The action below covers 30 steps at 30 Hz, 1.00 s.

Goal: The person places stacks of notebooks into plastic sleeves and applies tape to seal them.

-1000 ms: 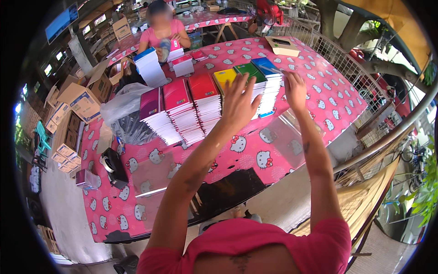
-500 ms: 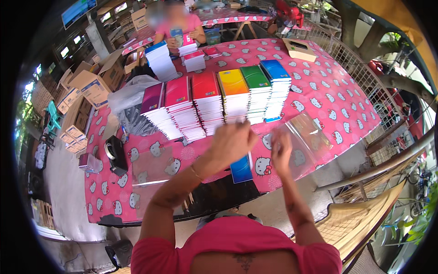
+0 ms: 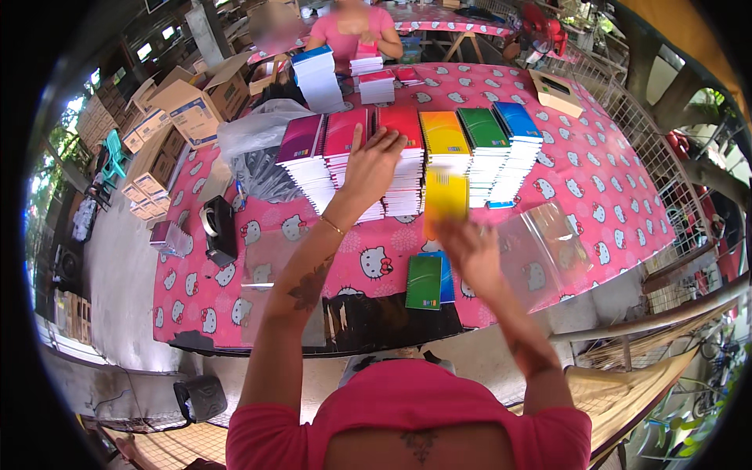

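Observation:
My left hand point(image 3: 372, 166) reaches over the front of the red notebook stack point(image 3: 401, 176), fingers stretched out and resting on the top red cover. Between the fingers of my right hand point(image 3: 470, 249) is a yellow notebook point(image 3: 447, 196), blurred by motion, in front of the yellow stack point(image 3: 445, 135). Just below that hand, a green notebook point(image 3: 424, 283) lies partly over a blue notebook point(image 3: 447, 279) near the table's front edge. Purple point(image 3: 301, 139), pink point(image 3: 345, 129), green point(image 3: 483, 128) and blue point(image 3: 516, 121) spiral notebook stacks complete the row.
Clear plastic sheets point(image 3: 540, 249) lie at the right, another point(image 3: 270, 262) at the left. A black tape dispenser point(image 3: 219, 229) stands near a small notebook pile point(image 3: 170, 237). Across the table a person in pink point(image 3: 354, 35) handles notebooks. Cardboard boxes point(image 3: 192, 110) stand at the left.
A green notebook now lies over the blue one. My left hand has moved up onto the red stack, and my right hand has taken a yellow notebook. The view has shifted slightly.

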Tool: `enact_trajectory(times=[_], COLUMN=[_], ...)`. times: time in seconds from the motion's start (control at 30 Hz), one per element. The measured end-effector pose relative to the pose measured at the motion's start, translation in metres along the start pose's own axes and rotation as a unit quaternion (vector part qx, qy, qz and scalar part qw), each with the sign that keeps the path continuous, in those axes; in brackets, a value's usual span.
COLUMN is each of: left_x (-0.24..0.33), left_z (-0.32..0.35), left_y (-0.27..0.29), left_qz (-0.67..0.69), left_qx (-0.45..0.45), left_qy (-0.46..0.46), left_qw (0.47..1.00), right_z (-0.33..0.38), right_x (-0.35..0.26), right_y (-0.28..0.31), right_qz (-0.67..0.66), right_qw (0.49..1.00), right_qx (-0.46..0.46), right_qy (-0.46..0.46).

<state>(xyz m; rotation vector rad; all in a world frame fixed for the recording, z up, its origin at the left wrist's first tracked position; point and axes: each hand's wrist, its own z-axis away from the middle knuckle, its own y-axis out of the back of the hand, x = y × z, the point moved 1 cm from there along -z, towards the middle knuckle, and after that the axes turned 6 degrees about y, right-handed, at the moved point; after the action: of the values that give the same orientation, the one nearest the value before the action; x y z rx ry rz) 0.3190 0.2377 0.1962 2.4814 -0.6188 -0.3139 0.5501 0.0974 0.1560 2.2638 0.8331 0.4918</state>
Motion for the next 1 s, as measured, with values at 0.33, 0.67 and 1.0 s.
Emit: enact_trajectory(times=[0.33, 0.67, 1.0], left_x=[0.156, -0.01, 0.041], left_z=[0.202, 0.02, 0.027], left_y=[0.04, 0.036, 0.131], left_qz=[0.2, -0.088, 0.211], left_qx=[-0.223, -0.037, 0.07], left_qy=[0.044, 0.175, 0.203], left_qw=[0.953, 0.98, 0.954], right_z=[0.029, -0.115, -0.043], right_x=[0.051, 0.067, 0.011], right_y=[-0.036, -0.039, -0.001], right_qz=[-0.162, -0.07, 0.004], right_qw=[0.951, 0.998, 0.992], right_qx=[0.091, -0.007, -0.018], right_qy=[-0.248, 0.005, 0.126])
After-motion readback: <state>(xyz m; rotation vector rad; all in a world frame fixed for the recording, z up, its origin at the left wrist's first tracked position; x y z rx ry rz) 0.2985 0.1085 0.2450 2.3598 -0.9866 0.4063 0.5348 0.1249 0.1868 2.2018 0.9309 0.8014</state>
